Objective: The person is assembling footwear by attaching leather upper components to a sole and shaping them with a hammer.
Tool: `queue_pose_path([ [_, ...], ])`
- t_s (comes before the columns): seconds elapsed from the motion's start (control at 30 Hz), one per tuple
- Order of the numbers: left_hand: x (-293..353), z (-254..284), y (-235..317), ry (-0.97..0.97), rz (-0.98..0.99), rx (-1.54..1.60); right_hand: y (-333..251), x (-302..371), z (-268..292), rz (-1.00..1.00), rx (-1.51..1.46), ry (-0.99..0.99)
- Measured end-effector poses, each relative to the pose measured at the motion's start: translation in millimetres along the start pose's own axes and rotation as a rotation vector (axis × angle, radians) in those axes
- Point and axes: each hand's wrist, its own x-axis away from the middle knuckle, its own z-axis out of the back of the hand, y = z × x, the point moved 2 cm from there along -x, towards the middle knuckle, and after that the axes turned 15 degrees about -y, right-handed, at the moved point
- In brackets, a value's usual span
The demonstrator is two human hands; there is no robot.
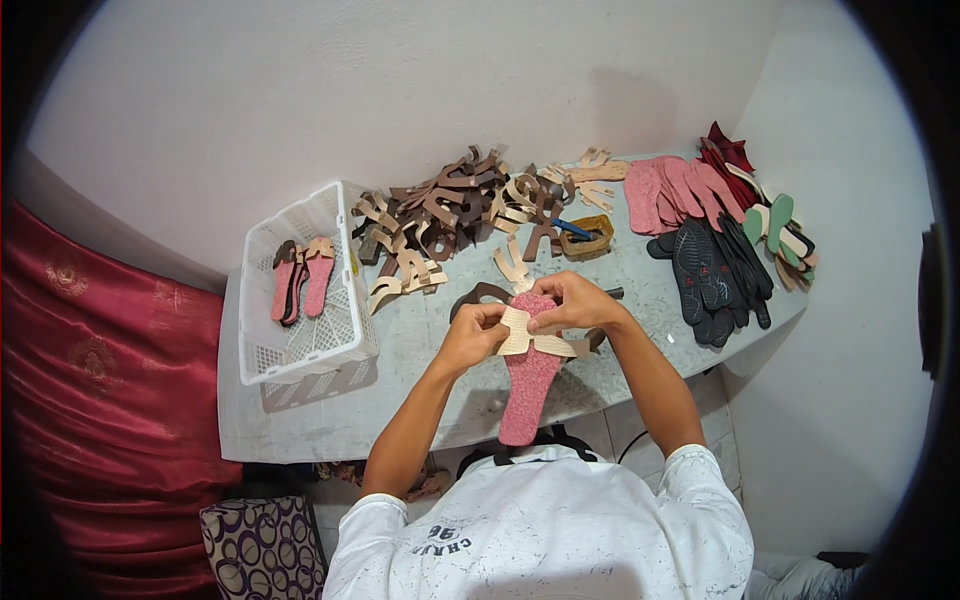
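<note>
A pink textured insole [530, 400] stretches from my hands toward my body, its narrow end near the table's front edge. Across its upper part lies a cream sandal strap [516, 336] with a woven-looking surface. My left hand [471, 336] pinches the strap's left side between thumb and fingers. With thumb and fingers closed, my right hand [573, 300] grips the strap near the insole's top. Just beyond the insole lies another cream strap [511, 266]. A dark brown strap [478, 294] shows behind my left hand, partly hidden.
Brown and cream straps [440, 205] are heaped at the back. A yellowish tub [597, 243] holds a blue-handled tool. Pink insoles [660, 195], black soles [697, 265], dark red pieces [730, 150] and green soles [780, 218] lie right. A white basket [365, 350] on the left holds strapped insoles.
</note>
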Motion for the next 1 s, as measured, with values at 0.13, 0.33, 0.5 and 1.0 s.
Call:
queue_pose_path([
  [0.13, -3.3, 7.0, -4.7, 0.109, -0.027, 0.021, -13.1, -1.6, 0.3, 0.000, 0.370, 0.289],
  [0.33, -4.0, 16.5, -1.1, 0.329, -0.105, -0.076, -27.0, 7.6, -20.4, 0.030, 1.022, 0.826],
  [0.5, -5.8, 20.8, -1.5, 0.331, -0.102, -0.020, -20.4, 6.1, -21.8, -0.025, 0.398, 0.660],
  [1.0, -8.4, 14.1, -9.4, 0.341, -0.104, 0.004, 5.8, 11.2, -20.2, 0.021, -0.172, 0.515],
])
